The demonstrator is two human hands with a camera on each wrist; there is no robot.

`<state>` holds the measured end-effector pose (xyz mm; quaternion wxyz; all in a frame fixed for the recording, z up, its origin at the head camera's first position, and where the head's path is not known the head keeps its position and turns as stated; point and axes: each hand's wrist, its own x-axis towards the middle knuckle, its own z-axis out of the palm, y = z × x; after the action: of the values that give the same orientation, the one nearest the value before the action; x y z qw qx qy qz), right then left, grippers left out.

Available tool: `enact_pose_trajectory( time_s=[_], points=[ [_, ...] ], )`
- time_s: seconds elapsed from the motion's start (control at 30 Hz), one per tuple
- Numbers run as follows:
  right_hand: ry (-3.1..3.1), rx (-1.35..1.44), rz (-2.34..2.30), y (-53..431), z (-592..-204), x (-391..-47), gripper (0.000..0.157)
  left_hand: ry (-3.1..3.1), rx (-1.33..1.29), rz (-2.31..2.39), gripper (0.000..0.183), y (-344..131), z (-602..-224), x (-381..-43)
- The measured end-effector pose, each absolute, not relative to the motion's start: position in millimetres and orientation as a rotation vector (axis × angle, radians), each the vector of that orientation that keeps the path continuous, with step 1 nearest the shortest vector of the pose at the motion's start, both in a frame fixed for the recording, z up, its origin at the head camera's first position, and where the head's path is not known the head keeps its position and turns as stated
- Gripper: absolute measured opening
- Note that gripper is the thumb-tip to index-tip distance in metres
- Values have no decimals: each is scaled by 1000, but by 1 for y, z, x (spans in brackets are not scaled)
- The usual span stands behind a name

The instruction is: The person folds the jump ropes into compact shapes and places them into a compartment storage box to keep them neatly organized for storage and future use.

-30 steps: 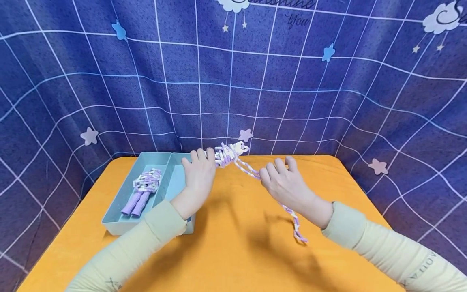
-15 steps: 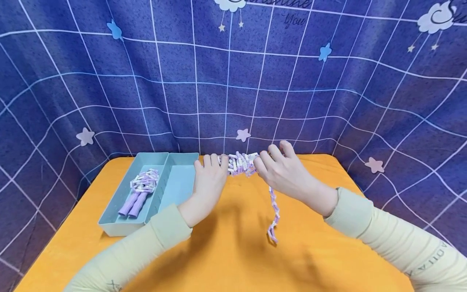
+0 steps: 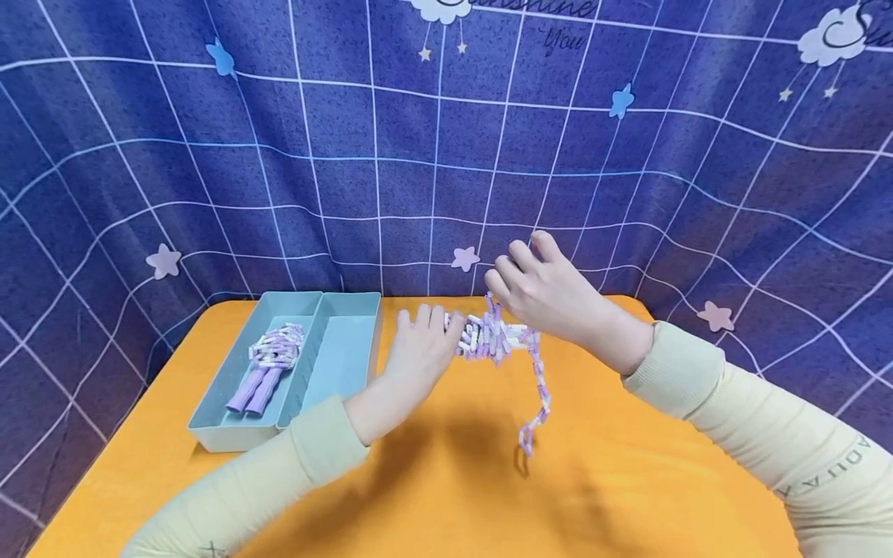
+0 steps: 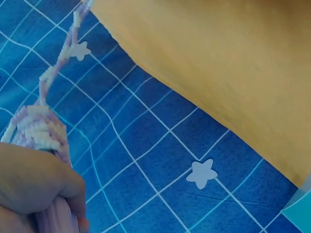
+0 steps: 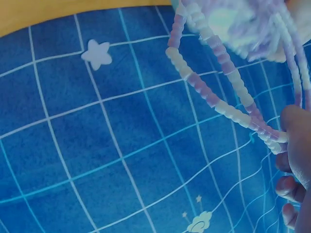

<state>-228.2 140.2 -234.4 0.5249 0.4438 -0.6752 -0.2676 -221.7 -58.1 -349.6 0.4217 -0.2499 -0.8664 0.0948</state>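
Observation:
A jump rope with purple and white beads (image 3: pixel 488 339) is wound into a bundle above the table. My left hand (image 3: pixel 423 353) grips it just behind the bundle; smooth purple handles (image 4: pixel 57 216) show under that hand in the left wrist view. Up and to the right, my right hand (image 3: pixel 551 288) pinches the doubled beaded cord (image 5: pixel 228 73), which runs from the bundle to its fingers. A loose length of cord (image 3: pixel 540 391) dangles below the bundle, its looped end close above the table. The left fingertips are partly hidden in the head view.
At the left stands a light blue two-compartment tray (image 3: pixel 342 349). A second beaded jump rope (image 3: pixel 277 346), wound up with purple handles, lies in its left compartment. The orange table (image 3: pixel 628 480) ends at a blue gridded curtain (image 3: pixel 349 186).
My left hand has shifted right with the bundle. The right hand has come in toward the bundle, then risen, carrying the cord over it. The hanging end now dangles further left than at first.

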Motion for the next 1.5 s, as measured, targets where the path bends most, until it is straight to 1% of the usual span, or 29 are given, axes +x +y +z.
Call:
enact_pose_trajectory(
  time_s=[0.23, 0.5, 0.67, 0.9, 1.23, 1.4, 1.5],
  points=[
    [-1608, 1136, -651, 144, -232, -238, 26, -2100, -810, 276, 34, -56, -348, -218],
    [-1607, 1198, -617, 153, -241, -252, 28, -1925, -958, 288, 26, -54, -346, -216],
    [-1642, 1218, -599, 162, -249, -260, 26, -1988, -988, 231, 14, -57, -344, -214],
    [-1671, 1252, -449, 170, -266, -271, 22, -2016, -1006, 120, 16, -63, -334, -212],
    [-1799, 1179, -370, 185, -290, -286, 29, -2050, -1041, 29, 17, -76, -334, -211],
    [-1899, 1137, -368, 193, -299, -290, 41, -2068, -1059, 12, 17, -80, -334, -209],
    [-1922, 1117, -345, 198, -306, -295, 37, -2069, -1075, -51, 18, -81, -332, -205]
  ],
)
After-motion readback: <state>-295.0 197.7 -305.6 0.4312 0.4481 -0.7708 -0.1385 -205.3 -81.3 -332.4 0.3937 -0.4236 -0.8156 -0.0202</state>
